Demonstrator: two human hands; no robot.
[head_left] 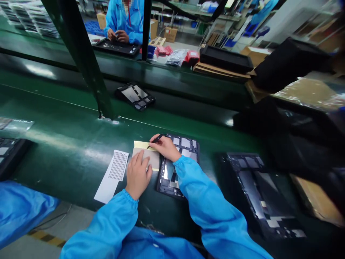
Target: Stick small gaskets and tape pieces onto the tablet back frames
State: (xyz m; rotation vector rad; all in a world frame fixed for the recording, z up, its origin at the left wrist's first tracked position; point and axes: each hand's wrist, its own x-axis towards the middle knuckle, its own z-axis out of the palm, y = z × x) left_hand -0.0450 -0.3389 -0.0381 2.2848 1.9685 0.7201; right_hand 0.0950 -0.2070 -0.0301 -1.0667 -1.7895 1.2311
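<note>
My right hand point(167, 148) pinches black tweezers point(157, 139), their tip at the top edge of a grey-beige sheet point(154, 157) with a yellow backing point(140, 144). On that same sheet lies my left hand point(137, 176), palm down with its fingers apart. An opened tablet point(192, 143) with its inner parts showing lies under my right wrist, partly hidden by the sleeve. Left of my left hand is a white sheet of small dark labels point(118, 165), overlapping a plain white paper point(105, 189).
Another opened tablet point(256, 190) lies to the right, and one more point(136, 95) on the conveyor beyond. A slanted dark post point(81, 57) rises ahead. Black trays point(226, 59) stand at the far right. A co-worker point(124, 21) works across the line; a blue sleeve point(24, 210) is at left.
</note>
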